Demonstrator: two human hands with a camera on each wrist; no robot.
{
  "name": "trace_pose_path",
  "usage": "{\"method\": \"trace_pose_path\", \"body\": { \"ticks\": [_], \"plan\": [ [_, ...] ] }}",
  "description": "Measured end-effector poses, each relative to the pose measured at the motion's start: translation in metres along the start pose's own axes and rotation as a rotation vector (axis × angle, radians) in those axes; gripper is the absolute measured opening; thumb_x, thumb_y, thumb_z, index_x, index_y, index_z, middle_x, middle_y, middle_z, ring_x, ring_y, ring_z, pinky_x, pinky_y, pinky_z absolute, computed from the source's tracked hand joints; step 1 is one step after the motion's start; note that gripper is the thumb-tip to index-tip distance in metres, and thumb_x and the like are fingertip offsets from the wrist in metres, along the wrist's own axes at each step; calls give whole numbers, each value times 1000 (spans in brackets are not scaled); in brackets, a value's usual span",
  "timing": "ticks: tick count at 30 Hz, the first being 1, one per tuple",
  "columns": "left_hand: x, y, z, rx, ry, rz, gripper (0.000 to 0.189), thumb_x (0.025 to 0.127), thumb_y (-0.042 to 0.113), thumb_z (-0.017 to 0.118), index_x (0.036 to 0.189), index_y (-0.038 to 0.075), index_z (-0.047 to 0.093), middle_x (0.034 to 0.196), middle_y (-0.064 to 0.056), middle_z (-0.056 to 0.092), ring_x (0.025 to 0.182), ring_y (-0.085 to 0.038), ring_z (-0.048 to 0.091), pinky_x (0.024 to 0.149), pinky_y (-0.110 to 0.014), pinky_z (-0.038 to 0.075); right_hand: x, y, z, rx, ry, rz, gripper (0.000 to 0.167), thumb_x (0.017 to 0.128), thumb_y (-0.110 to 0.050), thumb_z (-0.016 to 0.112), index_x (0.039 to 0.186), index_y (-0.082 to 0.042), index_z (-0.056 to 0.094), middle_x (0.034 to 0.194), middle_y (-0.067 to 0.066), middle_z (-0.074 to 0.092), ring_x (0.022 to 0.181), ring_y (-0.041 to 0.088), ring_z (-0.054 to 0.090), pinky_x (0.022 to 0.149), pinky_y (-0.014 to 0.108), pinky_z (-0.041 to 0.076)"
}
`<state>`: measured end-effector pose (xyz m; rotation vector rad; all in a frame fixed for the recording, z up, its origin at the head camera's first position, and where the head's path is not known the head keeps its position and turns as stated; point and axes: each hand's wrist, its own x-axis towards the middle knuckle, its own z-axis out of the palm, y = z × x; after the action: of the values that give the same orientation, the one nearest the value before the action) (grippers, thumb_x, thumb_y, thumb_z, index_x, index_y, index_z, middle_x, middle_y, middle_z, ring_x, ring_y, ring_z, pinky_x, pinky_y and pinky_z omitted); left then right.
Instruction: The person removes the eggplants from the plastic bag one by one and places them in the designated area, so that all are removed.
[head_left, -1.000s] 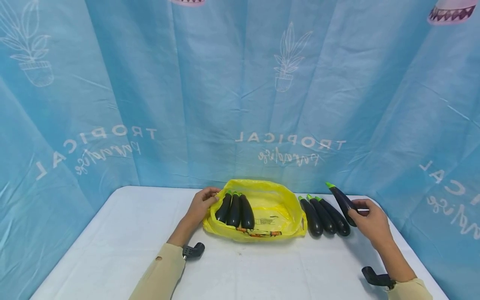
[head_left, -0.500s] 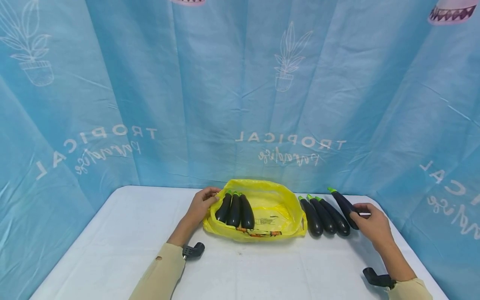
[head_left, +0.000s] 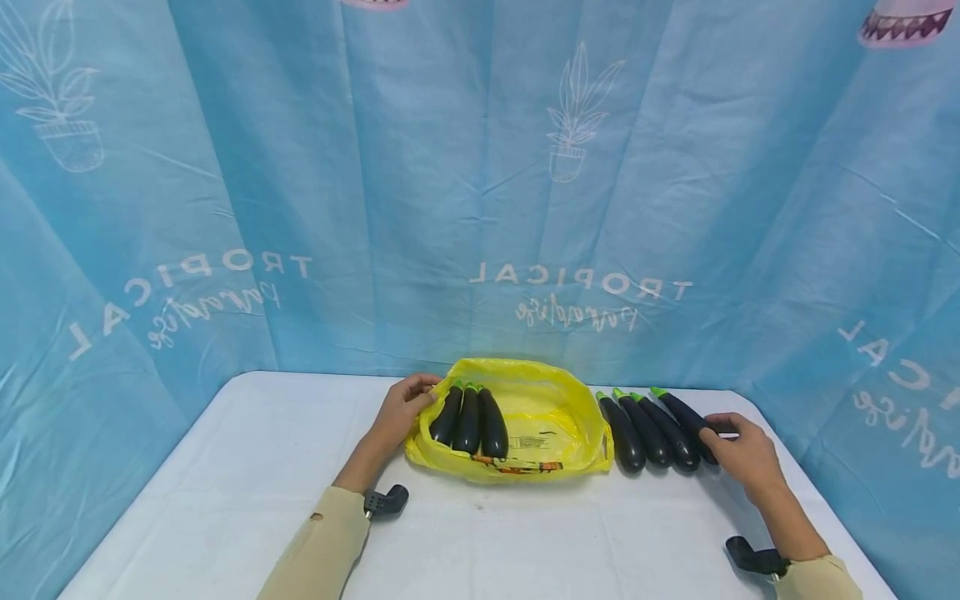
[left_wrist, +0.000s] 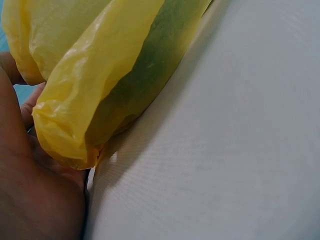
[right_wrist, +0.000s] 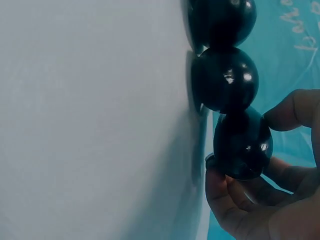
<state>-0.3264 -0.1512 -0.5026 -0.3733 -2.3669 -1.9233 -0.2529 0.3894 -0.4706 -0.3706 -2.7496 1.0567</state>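
Observation:
My left hand (head_left: pixel 396 415) grips the left edge of a yellow plastic bag (head_left: pixel 543 379), which lies with its mouth wide. In the left wrist view, thumb and fingers are around a fold of the bag (left_wrist: pixel 65 125). Three dark eggplants (head_left: pixel 468 421) with green stems lie side by side in the bag's left part. My right hand (head_left: pixel 748 457) holds another eggplant (head_left: pixel 684 419) by its thick end, at the right of a row of three eggplants (head_left: pixel 651 435). In the right wrist view the held eggplant (right_wrist: pixel 243 145) sits between thumb and fingers, right against its neighbour.
A white-covered table (head_left: pixel 517 542) bears everything. Blue printed curtain (head_left: pixel 420 208) hangs close behind its back edge and at both sides. The row of eggplants stands directly right of the bag.
My right hand has lowered the held eggplant down toward the table, its green stem now level with the row. The left hand and the bag have stayed in place.

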Motion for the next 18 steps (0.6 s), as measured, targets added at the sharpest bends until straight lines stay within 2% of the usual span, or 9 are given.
{"method": "trace_pose_path", "body": {
  "ticks": [7,18],
  "plan": [
    [0,-2,-1,-12,-8,6,30,102,9,59,129,1,68,111,-15,66,98,-21,62,84,-23,54,1,3,2,-18,-9,14,51,101,-25,57,139,10,54,138,36,55,123,53,58,91,56,57],
    [0,-1,-1,-9,-11,3,30,102,9,59,130,2,68,113,-15,67,100,-21,62,85,-23,54,2,1,1,-39,-39,31,54,103,-25,56,142,11,52,139,37,54,126,53,55,97,60,54]
  ]
}}
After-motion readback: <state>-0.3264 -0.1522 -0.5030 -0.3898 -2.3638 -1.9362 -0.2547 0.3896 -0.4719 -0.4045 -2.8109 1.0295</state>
